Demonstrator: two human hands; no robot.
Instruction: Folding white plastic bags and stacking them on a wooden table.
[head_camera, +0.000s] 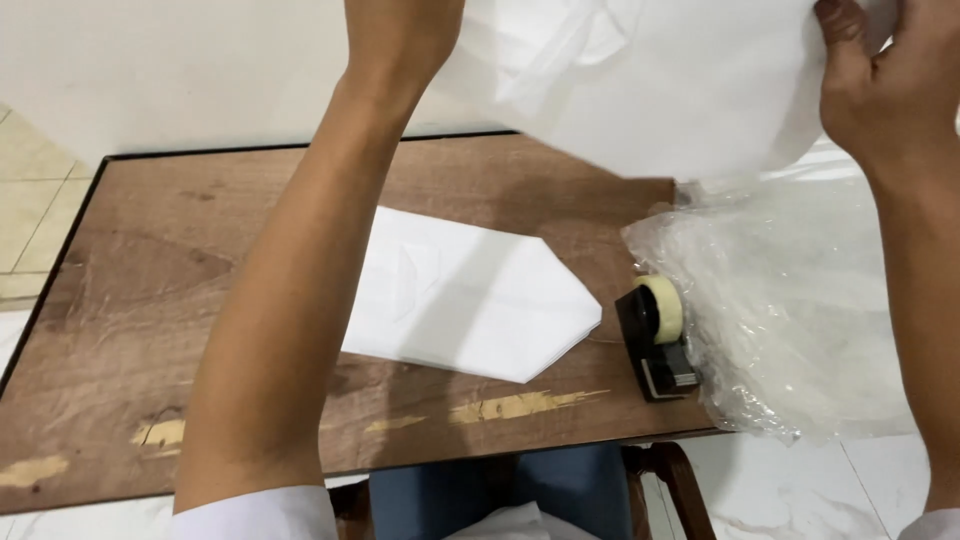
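Observation:
Both my arms are raised over a wooden table (150, 290). My right hand (885, 85) grips the right edge of a white sheet of fabric or paper (650, 80) held up near the top of the view. My left hand (400, 30) reaches up to the same sheet's left side; its fingers are cut off by the frame's top edge and hidden by the sheet. Below, a stack of folded white sheets (470, 295) with a pointed end lies flat on the table.
A black tape dispenser with a pale roll (657, 335) stands near the table's right edge. A crumpled clear plastic bag (800, 310) hangs over that edge. A white wall rises behind; tiled floor shows at left and bottom right. My blue-trousered lap (500, 490) is below.

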